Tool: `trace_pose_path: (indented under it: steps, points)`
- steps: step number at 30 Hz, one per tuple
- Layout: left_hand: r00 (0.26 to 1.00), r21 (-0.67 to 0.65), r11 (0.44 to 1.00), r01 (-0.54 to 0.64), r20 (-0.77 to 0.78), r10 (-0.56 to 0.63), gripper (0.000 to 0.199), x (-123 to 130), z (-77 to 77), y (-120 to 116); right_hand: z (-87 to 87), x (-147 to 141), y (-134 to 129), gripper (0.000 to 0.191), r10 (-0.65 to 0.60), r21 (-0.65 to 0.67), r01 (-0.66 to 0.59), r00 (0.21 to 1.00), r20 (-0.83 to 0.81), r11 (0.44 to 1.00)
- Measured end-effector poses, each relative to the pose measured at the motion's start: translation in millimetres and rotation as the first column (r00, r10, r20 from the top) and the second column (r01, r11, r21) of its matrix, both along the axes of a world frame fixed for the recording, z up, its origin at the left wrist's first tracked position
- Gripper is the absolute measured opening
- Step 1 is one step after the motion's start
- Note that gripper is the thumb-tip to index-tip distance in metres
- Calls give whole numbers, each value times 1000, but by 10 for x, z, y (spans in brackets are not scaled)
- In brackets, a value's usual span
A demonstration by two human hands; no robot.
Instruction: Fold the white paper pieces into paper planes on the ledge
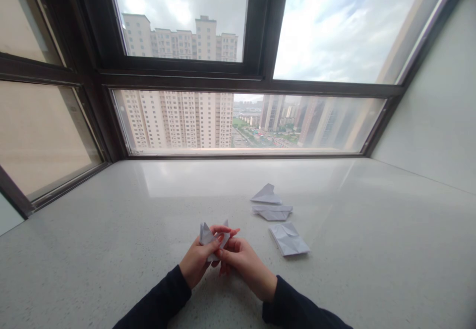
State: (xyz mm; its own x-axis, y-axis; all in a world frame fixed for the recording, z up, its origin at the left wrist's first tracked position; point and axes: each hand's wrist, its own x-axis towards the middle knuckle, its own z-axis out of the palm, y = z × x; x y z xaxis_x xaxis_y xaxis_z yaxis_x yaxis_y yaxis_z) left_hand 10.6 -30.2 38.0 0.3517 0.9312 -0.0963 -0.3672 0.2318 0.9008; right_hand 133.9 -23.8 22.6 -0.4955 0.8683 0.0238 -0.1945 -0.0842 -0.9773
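Note:
A small folded piece of white paper with pointed tips is held between both hands, above the pale speckled sill. My left hand is closed on its left side, thumb across the front. My right hand pinches its right lower part, with the fingertips of both hands close together. Part of the paper is hidden behind the fingers. To the right of my hands lie three other folded papers: a pointed one at the back, a flat boat-like one in the middle and a squarish one nearest.
The speckled white sill stretches around my hands. Dark window frames border it at the back and left, with tall buildings outside. A pale wall stands at the right.

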Motion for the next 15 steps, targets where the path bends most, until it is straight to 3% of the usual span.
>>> trace_pose_path:
  steps: [15]
  points:
    - [998, 7, 999, -34, 48, 33, 31, 33, 48, -42, -34, 3, 31, 36, -40, -24, 39, 999, -35, 999]
